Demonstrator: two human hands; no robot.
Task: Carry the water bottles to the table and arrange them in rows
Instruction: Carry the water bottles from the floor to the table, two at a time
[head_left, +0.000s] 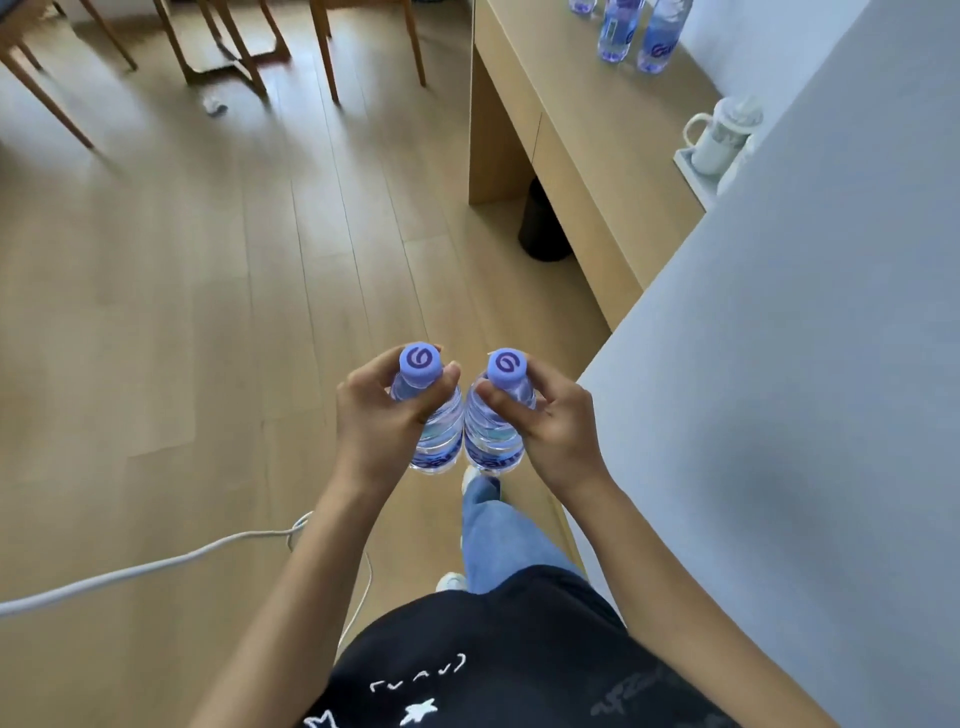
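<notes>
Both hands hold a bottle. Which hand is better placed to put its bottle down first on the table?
Probably the right hand: the table with standing bottles lies ahead on its side; the left hand is farther.

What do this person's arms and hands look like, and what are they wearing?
Both forearms are bare, with no sleeves reaching them, and the left hand and right hand wear no gloves, rings or watch that I can see. The black top has white doodle markings, above blue jeans.

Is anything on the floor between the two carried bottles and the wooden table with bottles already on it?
Nothing visible. Left hand and right hand hold bottles; bare floor leads to the table.
</notes>
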